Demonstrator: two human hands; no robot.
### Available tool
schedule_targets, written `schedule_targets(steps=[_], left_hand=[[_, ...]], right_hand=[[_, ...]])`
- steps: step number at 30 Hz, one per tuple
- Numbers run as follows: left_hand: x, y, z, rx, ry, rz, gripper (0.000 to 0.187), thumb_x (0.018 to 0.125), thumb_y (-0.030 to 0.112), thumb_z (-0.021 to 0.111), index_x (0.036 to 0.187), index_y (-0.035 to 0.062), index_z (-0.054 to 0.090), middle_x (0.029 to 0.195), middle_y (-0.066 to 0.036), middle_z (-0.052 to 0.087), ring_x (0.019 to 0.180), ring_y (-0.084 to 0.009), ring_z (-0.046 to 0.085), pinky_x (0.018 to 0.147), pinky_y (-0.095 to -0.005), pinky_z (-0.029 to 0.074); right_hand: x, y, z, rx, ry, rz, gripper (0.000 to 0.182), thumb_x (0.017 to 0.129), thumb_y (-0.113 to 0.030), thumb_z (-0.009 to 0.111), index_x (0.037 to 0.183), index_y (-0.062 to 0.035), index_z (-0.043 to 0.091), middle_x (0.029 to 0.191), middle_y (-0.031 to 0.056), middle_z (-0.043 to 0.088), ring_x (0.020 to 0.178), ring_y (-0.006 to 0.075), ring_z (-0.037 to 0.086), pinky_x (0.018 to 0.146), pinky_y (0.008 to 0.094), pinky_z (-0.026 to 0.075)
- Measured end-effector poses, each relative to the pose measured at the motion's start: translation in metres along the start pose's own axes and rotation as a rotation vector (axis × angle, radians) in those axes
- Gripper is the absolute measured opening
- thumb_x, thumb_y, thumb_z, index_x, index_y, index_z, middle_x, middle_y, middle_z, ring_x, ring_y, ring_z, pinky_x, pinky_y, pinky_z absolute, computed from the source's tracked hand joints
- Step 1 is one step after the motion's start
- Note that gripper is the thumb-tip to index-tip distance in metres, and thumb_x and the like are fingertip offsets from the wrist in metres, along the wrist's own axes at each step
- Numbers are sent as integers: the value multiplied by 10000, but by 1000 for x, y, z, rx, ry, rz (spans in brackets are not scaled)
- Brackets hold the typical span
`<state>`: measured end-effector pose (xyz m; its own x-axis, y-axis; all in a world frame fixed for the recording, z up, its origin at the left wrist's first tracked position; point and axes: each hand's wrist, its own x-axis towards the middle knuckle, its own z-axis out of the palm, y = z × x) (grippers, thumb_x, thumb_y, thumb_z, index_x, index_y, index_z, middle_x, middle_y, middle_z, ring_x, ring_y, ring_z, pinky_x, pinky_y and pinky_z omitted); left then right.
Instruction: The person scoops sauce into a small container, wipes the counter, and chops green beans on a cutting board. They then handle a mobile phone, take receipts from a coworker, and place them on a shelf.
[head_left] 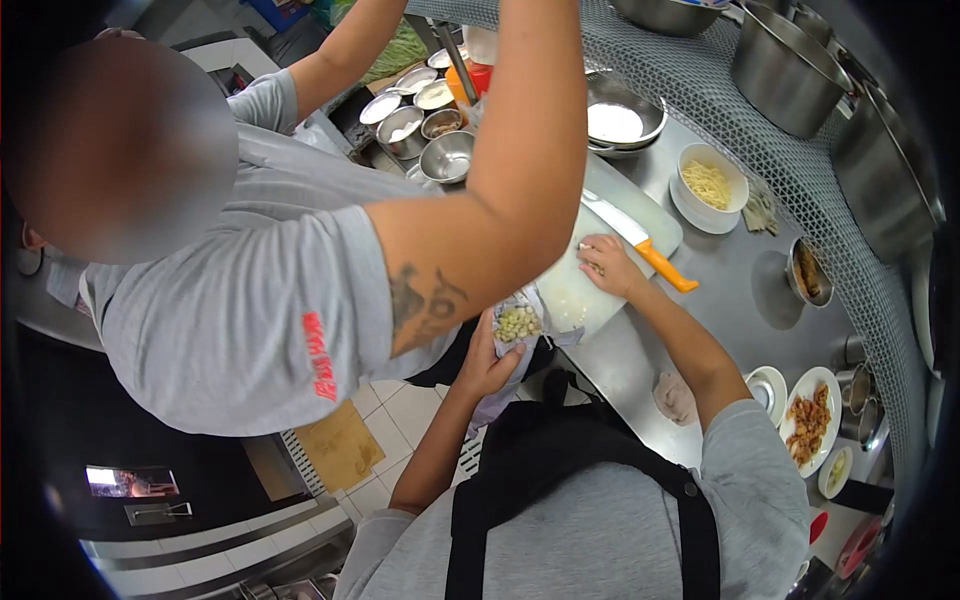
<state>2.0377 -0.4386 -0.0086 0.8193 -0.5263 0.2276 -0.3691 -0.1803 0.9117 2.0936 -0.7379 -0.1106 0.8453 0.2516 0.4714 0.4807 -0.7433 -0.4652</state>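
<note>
My left hand is wrapped round the side of a plastic-lined container of chopped pale green pieces, held just off the counter's edge. Over the white cutting board is my right hand, its fingers curled in on a few small pale bits, partly hidden by the fingers. A knife with an orange handle lies on the board just beyond that hand, its blade pointing away. Loose crumbs are scattered on the board near the container.
A co-worker's raised arm crosses close in front on the left. Beyond the board stand a metal pan and a white bowl of yellow strips. On the right are a plate of browned pieces and a wire-mesh shelf edge.
</note>
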Motion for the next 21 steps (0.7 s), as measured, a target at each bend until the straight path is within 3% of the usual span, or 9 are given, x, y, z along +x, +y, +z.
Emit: schedule_targets(steps=[1,4,5,8,9,11,13,16,21], left_hand=[[0,0,0,33,35,48,536,732,102,552,1206,-64,363,1151,-232,452,1085,-332,443,930,-365,322],[0,10,-2,158,33,64,522,723,115,536,1187,-62,376,1091,-178,502,1025,-275,480,912,-364,341],[1,19,-4,123,4,12,483,733,133,545,1159,-59,421,1099,-186,503,1040,-304,474,922,-378,330],[-1,14,-4,65,-53,-51,422,746,137,548,1125,-34,477,1109,-183,508,1053,-300,471,918,-376,336],[-1,13,-5,66,-40,-42,422,746,137,548,1125,-34,477,1109,-183,508,1053,-300,471,918,-376,336],[-3,15,-6,174,-167,-267,374,769,171,545,1100,0,518,1109,-185,525,1049,-289,486,906,-383,352],[-18,-28,4,510,-76,-91,370,779,250,545,1069,21,542,1063,-208,544,983,-318,513,850,-395,385],[-19,-9,-4,425,-140,-180,380,774,249,548,1075,17,529,1060,-207,536,985,-320,506,850,-391,383],[-26,9,-8,409,-247,-243,400,766,245,554,1085,9,507,1054,-204,523,989,-324,494,849,-384,379]], right_hand=[[-2,-5,5,-29,120,-41,158,690,-106,635,841,-104,588,998,74,533,970,253,487,842,377,364],[-14,-18,13,-25,112,7,170,656,-91,632,816,-104,576,949,75,529,917,264,493,800,388,385],[-11,-25,10,-65,159,-34,154,628,-82,622,763,-94,548,864,91,519,844,277,504,717,383,419],[-3,-22,13,-182,75,-31,132,628,-81,606,730,-82,522,804,116,510,791,293,521,663,385,443],[0,-23,14,-164,162,-32,126,630,-82,598,704,-70,496,751,131,496,737,303,529,626,385,454],[27,-32,2,-150,259,-27,153,641,-117,605,753,-81,509,800,135,500,778,301,524,664,387,442],[73,-22,-25,-116,371,3,187,651,-151,613,803,-92,521,848,138,504,818,300,518,702,388,430],[167,-5,-69,-99,533,24,246,666,-202,625,877,-109,540,921,143,509,878,297,509,760,391,412],[266,19,-37,-199,345,-34,352,692,-288,644,1001,-136,572,1042,152,519,979,292,495,855,394,382]])
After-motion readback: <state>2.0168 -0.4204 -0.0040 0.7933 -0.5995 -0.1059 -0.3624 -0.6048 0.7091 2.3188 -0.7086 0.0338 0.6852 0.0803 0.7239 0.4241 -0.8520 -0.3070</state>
